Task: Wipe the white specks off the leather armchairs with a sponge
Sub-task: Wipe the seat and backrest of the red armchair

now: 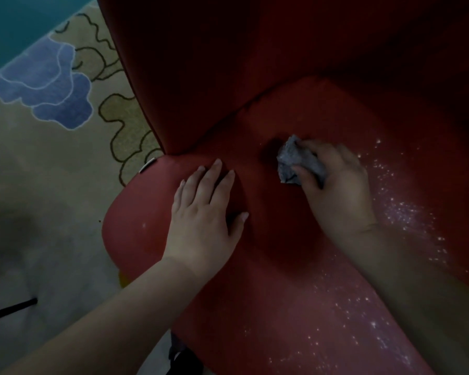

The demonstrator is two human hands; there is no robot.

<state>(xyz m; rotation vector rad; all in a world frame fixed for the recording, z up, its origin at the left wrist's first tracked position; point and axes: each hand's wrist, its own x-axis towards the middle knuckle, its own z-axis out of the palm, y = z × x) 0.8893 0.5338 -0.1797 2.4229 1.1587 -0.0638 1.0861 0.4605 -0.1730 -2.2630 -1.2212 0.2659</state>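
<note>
While the left hand [205, 212] lies flat, fingers spread, on the red leather armchair seat [279, 266], the right hand [333, 182] grips a crumpled grey sponge [290, 161] — possibly cloth-like — with white specks [406, 217] lying right of it, nearer this hand.

One armchair [282, 266], one sponge [295, 161], two hands, seemingly countless white specks [406, 215].

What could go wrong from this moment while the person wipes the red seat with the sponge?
1. The white specks lie thick to the right of the right hand; wiping may only spread them, or push them onto the carpet.
2. The crumpled sponge touches little leather, so specks may be missed.
3. The left hand rests flat on the seat and may pick up specks.
</note>
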